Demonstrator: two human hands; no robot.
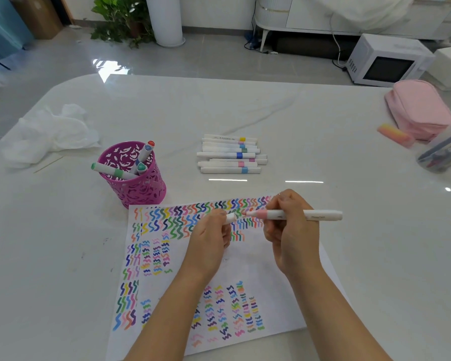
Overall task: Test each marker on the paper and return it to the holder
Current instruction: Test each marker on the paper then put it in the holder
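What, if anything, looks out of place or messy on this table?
Small dark ink smudges mark the table left of the paper. A crumpled white sheet lies at the far left. In the purple holder, the green marker leans far over the rim instead of standing upright. Nothing looks spilled or broken.

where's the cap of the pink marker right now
Head view, centre: the cap is pinched in the left hand above the paper, just left of the tip of the marker that the right hand holds.
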